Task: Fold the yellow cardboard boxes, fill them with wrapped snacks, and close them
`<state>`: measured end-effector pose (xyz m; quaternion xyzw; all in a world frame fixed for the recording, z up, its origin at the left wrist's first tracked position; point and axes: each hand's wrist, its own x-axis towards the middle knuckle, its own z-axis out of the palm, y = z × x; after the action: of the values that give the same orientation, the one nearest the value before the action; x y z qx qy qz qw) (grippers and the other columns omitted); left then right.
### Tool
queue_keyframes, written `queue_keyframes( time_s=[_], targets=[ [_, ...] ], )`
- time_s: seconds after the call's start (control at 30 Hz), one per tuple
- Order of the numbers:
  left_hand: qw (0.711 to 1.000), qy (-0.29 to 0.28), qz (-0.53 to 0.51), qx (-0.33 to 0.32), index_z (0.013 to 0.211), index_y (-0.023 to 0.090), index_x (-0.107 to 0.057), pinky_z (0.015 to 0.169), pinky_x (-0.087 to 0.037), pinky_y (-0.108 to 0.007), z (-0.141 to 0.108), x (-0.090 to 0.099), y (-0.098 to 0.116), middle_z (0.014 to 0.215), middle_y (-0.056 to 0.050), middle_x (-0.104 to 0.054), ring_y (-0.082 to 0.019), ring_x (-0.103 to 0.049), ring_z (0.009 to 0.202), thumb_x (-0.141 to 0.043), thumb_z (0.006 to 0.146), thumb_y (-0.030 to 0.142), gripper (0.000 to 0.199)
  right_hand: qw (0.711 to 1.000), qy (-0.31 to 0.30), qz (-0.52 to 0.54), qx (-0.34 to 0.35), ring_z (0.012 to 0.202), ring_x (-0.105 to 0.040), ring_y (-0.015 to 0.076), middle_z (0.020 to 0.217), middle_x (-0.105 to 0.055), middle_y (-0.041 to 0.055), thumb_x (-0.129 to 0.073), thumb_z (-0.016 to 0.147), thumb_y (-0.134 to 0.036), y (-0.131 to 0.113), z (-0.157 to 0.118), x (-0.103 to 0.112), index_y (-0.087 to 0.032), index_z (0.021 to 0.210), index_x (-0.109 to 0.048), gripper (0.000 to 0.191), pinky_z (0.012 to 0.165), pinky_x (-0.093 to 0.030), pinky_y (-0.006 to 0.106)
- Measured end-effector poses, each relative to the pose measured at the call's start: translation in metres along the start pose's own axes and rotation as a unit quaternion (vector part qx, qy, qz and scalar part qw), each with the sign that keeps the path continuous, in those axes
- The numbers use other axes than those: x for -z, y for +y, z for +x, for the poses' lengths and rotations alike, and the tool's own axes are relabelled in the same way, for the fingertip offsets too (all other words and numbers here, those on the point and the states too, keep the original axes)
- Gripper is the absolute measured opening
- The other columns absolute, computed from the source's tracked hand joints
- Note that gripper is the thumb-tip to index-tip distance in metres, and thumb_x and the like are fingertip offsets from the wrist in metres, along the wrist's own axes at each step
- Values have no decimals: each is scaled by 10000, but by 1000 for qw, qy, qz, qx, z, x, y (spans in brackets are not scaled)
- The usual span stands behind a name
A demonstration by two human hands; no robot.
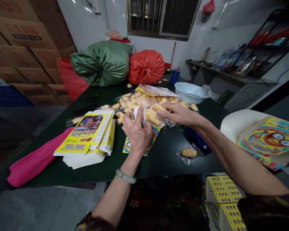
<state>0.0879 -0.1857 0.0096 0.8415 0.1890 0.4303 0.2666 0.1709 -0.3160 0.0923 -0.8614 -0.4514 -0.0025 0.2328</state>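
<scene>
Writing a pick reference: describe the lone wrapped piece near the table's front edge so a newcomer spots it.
Find the dark table, then its near edge, right of the left hand. There lies a yellowish oval piece in clear, crinkled wrap. Similar pieces crowd the heap farther back; this one sits apart, closer to the wearer.

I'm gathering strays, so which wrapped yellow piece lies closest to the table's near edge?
The single wrapped piece, by itself just left of the right forearm; the others in view lie farther back, most of them in the pile.
</scene>
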Motion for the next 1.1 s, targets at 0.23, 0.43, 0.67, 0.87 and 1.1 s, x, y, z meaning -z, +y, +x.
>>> queue_keyframes(
  time_s=[0.23, 0.43, 0.67, 0.87, 1.1],
  targets=[
    [999, -11, 4, -44, 1263, 254, -580, 859, -397, -442, -8, 2, 4, 1154, -136, -464, -293, -465, 1068, -529, 753, 212, 514, 1000, -7, -26, -15, 641, -508, 138, 700, -595, 2, -680, 697, -268, -7, 17, 27, -163, 810, -628, 162, 591, -391, 269],
    [1000, 6, 4, -30, 1334, 128, -486, 883, -393, -483, -12, 4, -9, 1190, -190, -465, -316, -452, 1099, -456, 784, 209, 557, 947, 136, 288, -43, 627, -568, 148, 693, -622, 12, -730, 664, -318, -13, -1, 46, -185, 756, -616, 197, 566, -467, 291],
    [995, 22, -79, -63, 1348, 135, -433, 963, -401, -444, -18, 9, -18, 1206, -154, -473, -273, -455, 1146, -477, 786, 276, 581, 952, 198, 230, -32, 706, -553, 160, 754, -615, 13, -705, 649, -303, -17, -7, -8, -167, 728, -589, 195, 635, -442, 291],
    [989, 19, -126, -79, 1344, 153, -402, 982, -416, -420, -24, 19, -22, 1235, -154, -483, -249, -477, 1172, -485, 836, 328, 544, 996, 59, -61, -19, 698, -504, 157, 738, -601, 37, -640, 749, -264, -41, -14, -16, -151, 755, -592, 123, 610, -321, 266],
    [990, 50, -112, -69, 1233, 172, -445, 1018, -394, -417, -24, 24, -26, 1213, -140, -496, -228, -472, 1197, -483, 870, 319, 393, 991, 10, -129, 41, 840, -543, 205, 1070, -571, 137, -504, 855, -203, -58, -14, -24, -122, 1126, -571, 291, 677, -382, 299]
  ],
)
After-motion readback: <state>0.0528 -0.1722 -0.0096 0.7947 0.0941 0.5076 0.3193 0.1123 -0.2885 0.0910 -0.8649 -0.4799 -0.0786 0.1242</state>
